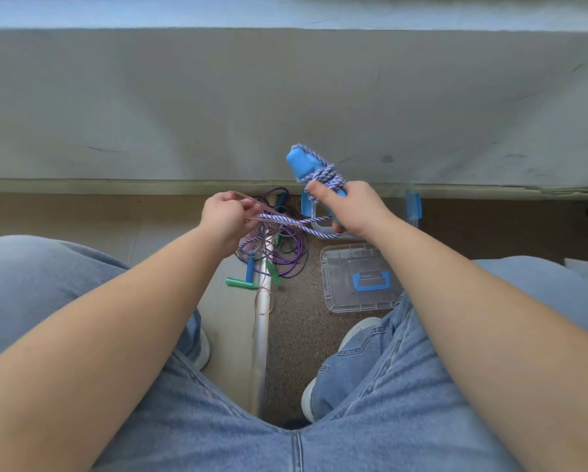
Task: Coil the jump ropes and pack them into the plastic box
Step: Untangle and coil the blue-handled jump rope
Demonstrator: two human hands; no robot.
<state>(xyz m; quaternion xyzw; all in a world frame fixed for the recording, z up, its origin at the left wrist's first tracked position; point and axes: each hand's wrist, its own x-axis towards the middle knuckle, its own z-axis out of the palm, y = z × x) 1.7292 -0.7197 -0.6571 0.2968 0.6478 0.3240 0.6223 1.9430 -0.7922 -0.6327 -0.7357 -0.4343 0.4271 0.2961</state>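
Observation:
My right hand grips the blue handles of a jump rope, with blue-and-white braided cord wound around them. A loose stretch of that cord runs left to my left hand, which pinches it along with a thin pinkish rope. Below my hands, a tangle of purple and dark ropes with green handles and a blue handle lies on the floor. The clear plastic box with blue latches sits mostly hidden behind my right hand. Its clear lid with a blue handle lies flat nearby.
A grey wall rises just beyond the ropes. My legs in blue jeans frame the floor on both sides, with white shoes below. A metal floor strip runs between tile and speckled flooring.

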